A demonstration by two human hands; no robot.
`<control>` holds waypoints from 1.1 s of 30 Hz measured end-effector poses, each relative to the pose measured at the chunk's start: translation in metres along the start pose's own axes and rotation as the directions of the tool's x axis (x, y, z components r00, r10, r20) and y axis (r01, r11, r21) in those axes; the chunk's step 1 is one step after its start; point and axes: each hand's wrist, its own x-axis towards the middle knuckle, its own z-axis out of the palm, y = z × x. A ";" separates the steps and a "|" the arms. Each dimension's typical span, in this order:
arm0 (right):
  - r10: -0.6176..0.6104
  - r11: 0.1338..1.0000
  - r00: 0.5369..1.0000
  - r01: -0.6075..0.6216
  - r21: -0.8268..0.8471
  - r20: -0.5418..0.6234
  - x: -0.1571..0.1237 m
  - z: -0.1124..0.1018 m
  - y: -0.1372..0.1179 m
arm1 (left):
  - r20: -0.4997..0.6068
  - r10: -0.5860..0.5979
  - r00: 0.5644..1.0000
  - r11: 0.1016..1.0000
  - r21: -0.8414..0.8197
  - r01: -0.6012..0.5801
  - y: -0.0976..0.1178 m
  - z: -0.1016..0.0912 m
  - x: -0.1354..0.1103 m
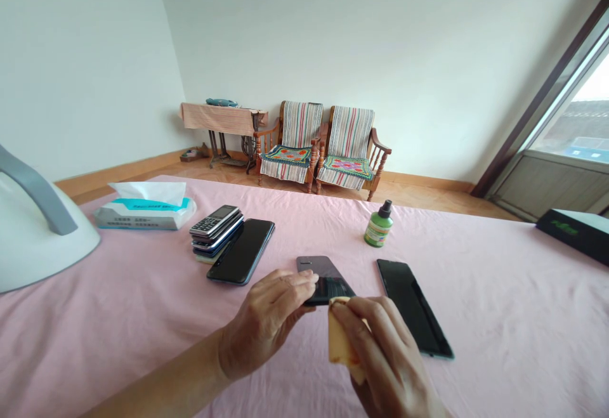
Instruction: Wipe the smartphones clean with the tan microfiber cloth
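A dark smartphone (328,276), its glossy back and camera strip facing up, is at the middle of the bed-like surface's near half. My left hand (269,307) grips its left side, fingers on top and thumb beneath. Pinched in my right hand (387,348) is a folded pale-yellow cloth (340,335), held against or very near the phone's lower right corner; contact is hidden. To the right lies a second smartphone (413,304), black face up. A green bottle with a black cap (379,224) stands beyond my right hand.
Several keypad phones (216,228) are stacked at the left, beside another black smartphone (242,251). A tissue pack (145,209) and a white, grey-handled object (38,228) stand farther left. A black box (573,234) sits on the pink cloth (504,297) at right. Two chairs (349,139) stand behind.
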 end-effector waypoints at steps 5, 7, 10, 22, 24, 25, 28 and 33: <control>-0.014 1.000 1.000 0.014 0.003 -0.014 0.006 0.000 -0.002 | 0.029 0.005 1.000 1.000 0.008 -0.005 0.001 0.000 0.000; -0.026 1.000 0.999 0.027 0.012 -0.026 0.009 0.000 -0.003 | 0.033 0.006 0.999 1.000 0.012 -0.007 0.002 0.000 0.001; -0.015 1.000 0.999 0.014 -0.015 -0.047 0.010 -0.002 -0.002 | 0.017 -0.004 1.000 1.000 0.003 0.004 0.004 -0.001 0.002; -0.011 0.999 0.999 0.010 -0.045 -0.035 0.006 -0.003 0.001 | 0.003 -0.017 1.000 1.000 -0.011 0.017 0.002 0.000 0.002; -0.013 0.999 0.999 0.011 -0.036 -0.041 0.006 -0.003 0.000 | 0.010 -0.010 1.000 1.000 -0.007 0.010 0.003 -0.001 0.003; -0.021 0.999 0.999 0.020 -0.028 -0.042 0.007 -0.003 -0.001 | 0.013 -0.007 1.000 1.000 -0.003 0.007 0.004 -0.001 0.003; -0.044 0.999 0.998 0.044 -0.005 -0.039 0.012 -0.001 -0.004 | 0.019 -0.005 1.000 1.000 -0.004 0.005 0.005 -0.002 0.004; 0.052 0.998 0.997 -0.054 -0.024 -0.057 0.004 0.000 0.004 | 0.005 -0.033 0.999 0.999 -0.020 0.033 0.000 -0.002 0.001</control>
